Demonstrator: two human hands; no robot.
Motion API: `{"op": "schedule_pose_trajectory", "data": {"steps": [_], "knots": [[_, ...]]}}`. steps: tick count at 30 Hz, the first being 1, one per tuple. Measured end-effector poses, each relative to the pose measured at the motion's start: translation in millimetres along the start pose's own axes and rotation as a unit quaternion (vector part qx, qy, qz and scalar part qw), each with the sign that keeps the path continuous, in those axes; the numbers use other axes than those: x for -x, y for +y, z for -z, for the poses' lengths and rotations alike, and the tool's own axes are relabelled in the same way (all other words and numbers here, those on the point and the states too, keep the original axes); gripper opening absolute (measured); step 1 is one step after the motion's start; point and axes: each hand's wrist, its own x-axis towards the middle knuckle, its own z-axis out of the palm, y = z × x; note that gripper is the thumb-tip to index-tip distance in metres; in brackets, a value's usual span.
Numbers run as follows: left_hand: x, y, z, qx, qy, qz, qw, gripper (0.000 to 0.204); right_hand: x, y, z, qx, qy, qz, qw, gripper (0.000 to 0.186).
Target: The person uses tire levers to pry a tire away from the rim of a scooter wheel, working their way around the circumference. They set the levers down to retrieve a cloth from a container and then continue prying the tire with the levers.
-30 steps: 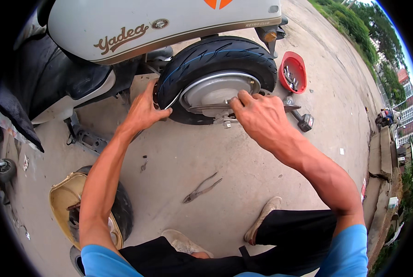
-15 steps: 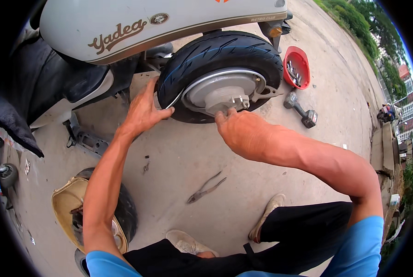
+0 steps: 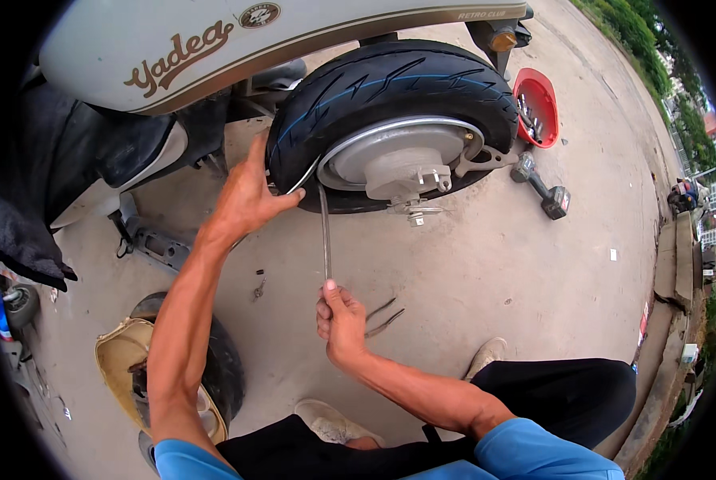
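A black tire [image 3: 390, 76] with a blue tread line sits around the grey hub wheel [image 3: 358, 164] of a light-coloured scooter. My left hand [image 3: 250, 192] is closed at the tire's left side, its thumb across a metal tire lever [image 3: 303, 181] whose tip runs to the rim. My right hand [image 3: 342, 320] grips the lower end of another, straight tire lever [image 3: 325, 232]. That lever's upper end reaches between tire and rim at the wheel's lower left. The left fingertips are partly hidden behind the tire.
Beyond the wheel on the right lie a red helmet [image 3: 539, 108] holding metal parts and a cordless power tool [image 3: 542, 188]. Pliers [image 3: 386, 324] rest on the ground beside my right hand. A beige helmet-like shell [image 3: 118, 368] and a loose tire [image 3: 226, 368] are by my left forearm.
My right hand has come from the hub's lower edge down toward me and left, now showing a tire lever in its grip. My left hand stays at the tire. The view has shifted slightly.
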Motion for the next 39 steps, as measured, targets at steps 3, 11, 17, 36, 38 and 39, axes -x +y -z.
{"op": "schedule_pose_trajectory", "data": {"steps": [3, 11, 17, 36, 38, 39], "knots": [[-3, 1, 3, 0.020, -0.032, 0.052, 0.998, 0.092, -46, 46, -8, -0.027, -0.008, 0.063, 0.998, 0.035], [-6, 8, -3, -0.054, 0.008, 0.010, 0.998, 0.092, -151, 89, -52, 0.270, 0.001, 0.250, 0.930, 0.053], [-7, 34, 6, -0.126, 0.034, -0.005, 0.991, 0.124, -139, 53, -38, 0.451, -0.010, 0.364, 0.815, 0.057], [-64, 85, 12, 0.145, 0.006, -0.033, 0.989, 0.083, -136, 41, -22, 0.247, -0.137, 0.121, 0.952, 0.049], [-66, 84, 16, 0.119, 0.004, -0.015, 0.993, 0.083, -136, 40, -22, 0.242, -0.142, 0.135, 0.950, 0.046], [-65, 84, 16, 0.106, 0.009, -0.020, 0.994, 0.084, -136, 40, -22, 0.241, -0.161, 0.126, 0.949, 0.046]]}}
